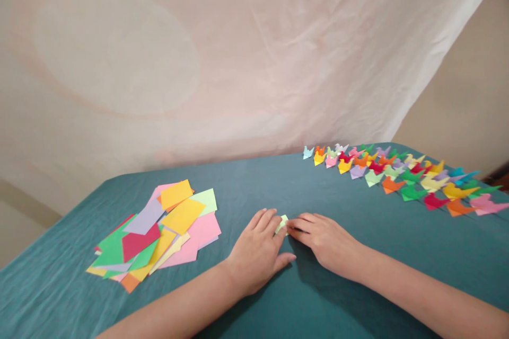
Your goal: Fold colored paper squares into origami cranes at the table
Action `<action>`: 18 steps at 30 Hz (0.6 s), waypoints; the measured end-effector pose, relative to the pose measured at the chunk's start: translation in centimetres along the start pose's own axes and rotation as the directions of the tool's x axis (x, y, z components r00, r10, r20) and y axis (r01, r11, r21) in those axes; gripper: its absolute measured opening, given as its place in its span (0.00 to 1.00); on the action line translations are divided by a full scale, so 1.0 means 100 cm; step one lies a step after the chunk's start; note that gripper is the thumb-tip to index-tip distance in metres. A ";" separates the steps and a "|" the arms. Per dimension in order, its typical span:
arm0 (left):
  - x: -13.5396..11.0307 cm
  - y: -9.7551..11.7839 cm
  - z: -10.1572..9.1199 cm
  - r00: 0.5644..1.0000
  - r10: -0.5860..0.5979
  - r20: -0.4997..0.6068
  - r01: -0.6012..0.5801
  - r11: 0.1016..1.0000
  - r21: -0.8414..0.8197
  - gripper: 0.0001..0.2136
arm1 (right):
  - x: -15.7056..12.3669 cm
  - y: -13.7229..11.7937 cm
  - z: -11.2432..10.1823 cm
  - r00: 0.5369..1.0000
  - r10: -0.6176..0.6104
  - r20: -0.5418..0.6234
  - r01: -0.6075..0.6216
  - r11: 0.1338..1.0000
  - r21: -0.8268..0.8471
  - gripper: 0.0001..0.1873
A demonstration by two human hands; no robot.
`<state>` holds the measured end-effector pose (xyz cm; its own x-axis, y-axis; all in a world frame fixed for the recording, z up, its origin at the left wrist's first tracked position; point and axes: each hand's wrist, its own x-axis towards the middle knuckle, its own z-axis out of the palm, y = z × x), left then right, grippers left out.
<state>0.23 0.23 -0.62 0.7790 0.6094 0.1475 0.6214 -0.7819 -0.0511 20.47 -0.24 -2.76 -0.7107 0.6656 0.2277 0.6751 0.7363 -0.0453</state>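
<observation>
A small folded piece of pale green paper (283, 222) lies on the teal cloth between my two hands, mostly covered by fingers. My left hand (259, 243) rests over its left side, fingers laid flat and the thumb spread apart toward the right. From the other side, my right hand (320, 235) has its fingertips pressed together at the paper's right edge; its thumb is largely hidden. How the paper is folded cannot be made out under the fingers.
To the left lies a loose pile of coloured paper sheets (139, 243). Rows of small folded paper birds (392, 184) in many colours stand at the far right. A teal cloth (238, 180) covers the table, and a pale fabric sheet (254, 63) hangs behind it.
</observation>
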 end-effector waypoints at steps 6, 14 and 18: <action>-0.002 -0.004 -0.004 1.000 -0.006 0.006 0.006 1.000 0.016 0.23 | -0.001 0.001 -0.001 1.000 -0.007 0.000 0.007 1.000 -0.014 0.19; -0.005 -0.012 -0.009 0.999 -0.018 0.033 0.017 0.999 0.029 0.22 | 0.001 0.000 -0.005 1.000 -0.012 0.021 0.013 1.000 -0.019 0.17; -0.004 -0.012 -0.014 0.998 -0.001 0.056 0.000 1.000 0.019 0.21 | 0.000 0.000 -0.004 1.000 -0.013 0.012 0.014 1.000 -0.015 0.17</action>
<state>-0.99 0.74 0.73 0.7818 0.6167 0.0917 0.6228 -0.7792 -0.0698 20.54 -0.26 -2.32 -0.7220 0.6570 0.2169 0.6683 0.7434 -0.0273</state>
